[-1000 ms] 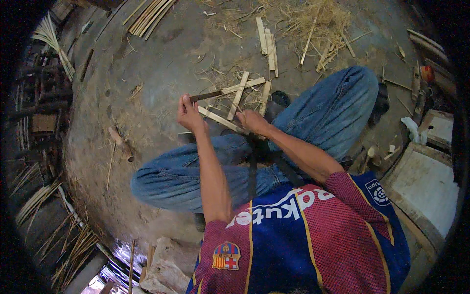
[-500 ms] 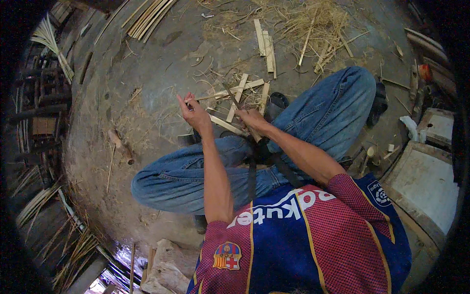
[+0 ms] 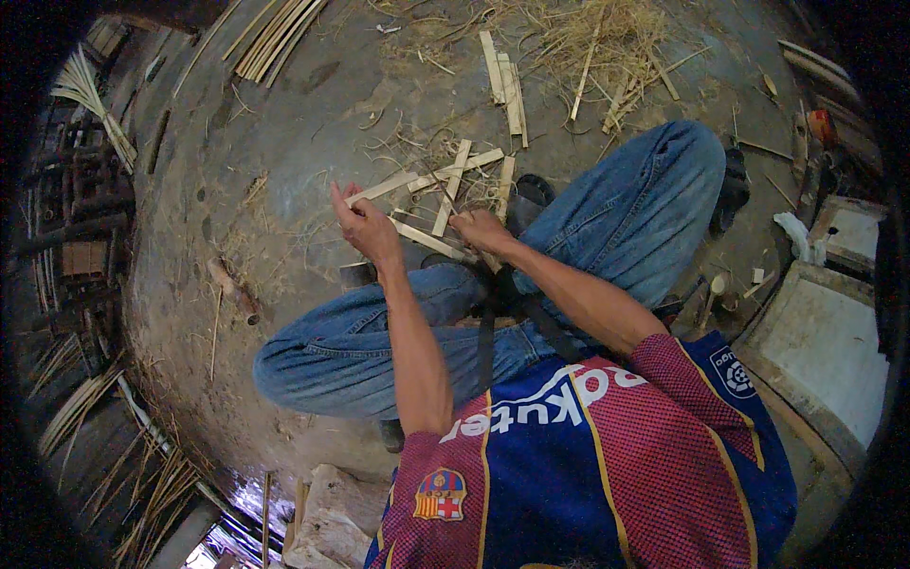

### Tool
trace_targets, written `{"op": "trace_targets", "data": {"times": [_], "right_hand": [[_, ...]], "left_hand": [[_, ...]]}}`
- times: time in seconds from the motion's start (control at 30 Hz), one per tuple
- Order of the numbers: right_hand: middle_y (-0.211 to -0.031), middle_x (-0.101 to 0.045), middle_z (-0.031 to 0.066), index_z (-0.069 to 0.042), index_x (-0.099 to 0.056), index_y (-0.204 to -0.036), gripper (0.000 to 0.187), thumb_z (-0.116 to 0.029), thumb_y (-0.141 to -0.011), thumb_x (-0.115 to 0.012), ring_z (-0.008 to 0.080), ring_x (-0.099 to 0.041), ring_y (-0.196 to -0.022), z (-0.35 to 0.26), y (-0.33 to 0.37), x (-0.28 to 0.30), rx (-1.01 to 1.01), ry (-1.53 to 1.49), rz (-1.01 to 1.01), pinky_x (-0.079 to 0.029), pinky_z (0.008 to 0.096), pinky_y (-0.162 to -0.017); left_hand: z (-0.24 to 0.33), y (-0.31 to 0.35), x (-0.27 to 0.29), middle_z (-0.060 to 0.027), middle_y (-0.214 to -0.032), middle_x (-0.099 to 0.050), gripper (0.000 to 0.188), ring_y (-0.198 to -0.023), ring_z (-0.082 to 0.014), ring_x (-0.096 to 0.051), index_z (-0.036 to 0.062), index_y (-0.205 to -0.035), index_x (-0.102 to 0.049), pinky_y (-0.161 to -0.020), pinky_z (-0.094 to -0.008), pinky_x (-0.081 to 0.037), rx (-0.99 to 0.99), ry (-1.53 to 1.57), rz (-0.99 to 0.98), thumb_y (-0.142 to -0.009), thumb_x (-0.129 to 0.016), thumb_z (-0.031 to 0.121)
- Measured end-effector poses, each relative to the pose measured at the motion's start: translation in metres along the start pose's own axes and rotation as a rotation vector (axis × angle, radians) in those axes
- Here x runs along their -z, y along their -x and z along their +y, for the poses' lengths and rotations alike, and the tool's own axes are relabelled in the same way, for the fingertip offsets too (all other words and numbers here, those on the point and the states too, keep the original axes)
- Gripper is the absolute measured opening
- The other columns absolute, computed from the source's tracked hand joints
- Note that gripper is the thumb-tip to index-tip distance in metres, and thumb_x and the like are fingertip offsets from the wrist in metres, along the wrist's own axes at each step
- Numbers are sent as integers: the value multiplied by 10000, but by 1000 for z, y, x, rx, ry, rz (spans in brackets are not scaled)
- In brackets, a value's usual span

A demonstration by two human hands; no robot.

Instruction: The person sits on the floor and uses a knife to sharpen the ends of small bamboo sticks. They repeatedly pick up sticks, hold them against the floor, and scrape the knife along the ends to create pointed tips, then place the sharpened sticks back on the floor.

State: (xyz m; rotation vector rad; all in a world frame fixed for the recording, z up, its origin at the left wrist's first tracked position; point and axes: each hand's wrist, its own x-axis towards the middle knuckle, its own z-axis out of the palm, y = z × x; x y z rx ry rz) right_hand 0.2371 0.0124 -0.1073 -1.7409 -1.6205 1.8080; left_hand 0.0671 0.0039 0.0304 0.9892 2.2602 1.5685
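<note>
My left hand [image 3: 368,232] is closed on one end of a pale bamboo strip [image 3: 384,188], which points away to the right over the floor. My right hand [image 3: 482,232] grips a knife by its handle [image 3: 492,263]. Its thin dark blade slants up and left from the fist, close to the far end of the strip. Beneath and between my hands lie several loose strips, two of them crossed [image 3: 453,188], among curled shavings.
Beyond my hands lie more flat strips [image 3: 512,95] and a heap of fine shavings [image 3: 607,47]. A bundle of thin sticks [image 3: 275,43] is at the far left. My jeans-clad legs [image 3: 616,209] frame the work. A wooden-framed white panel [image 3: 820,341] stands at the right.
The strip in my left hand has turned from edge-on to show its broad pale face. My left hand has shifted slightly left and nearer; my right hand has barely moved.
</note>
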Motion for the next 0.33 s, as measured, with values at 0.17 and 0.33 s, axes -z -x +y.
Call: {"op": "trace_targets", "data": {"times": [0.17,0.33], "right_hand": [[-645,-583,77,-26,-584,-730,440,-439,-882,-571,210,-570,-585,-20,15,5,29,33,-17,-458,396,-597],[-643,-596,89,-43,-618,-757,463,-489,-876,-573,216,-570,-574,-28,30,12,34,-40,-40,-463,404,-605]], "left_hand": [[-28,2,-4,-232,-1169,-602,441,-1056,-334,-619,17,-1390,-421,-877,-395,-494,58,103,76,-956,-381,85],[-33,-8,4,-179,-1272,-566,591,-1126,-361,-591,103,-1506,-173,-953,-406,-471,222,85,-101,-1010,-434,290]]}}
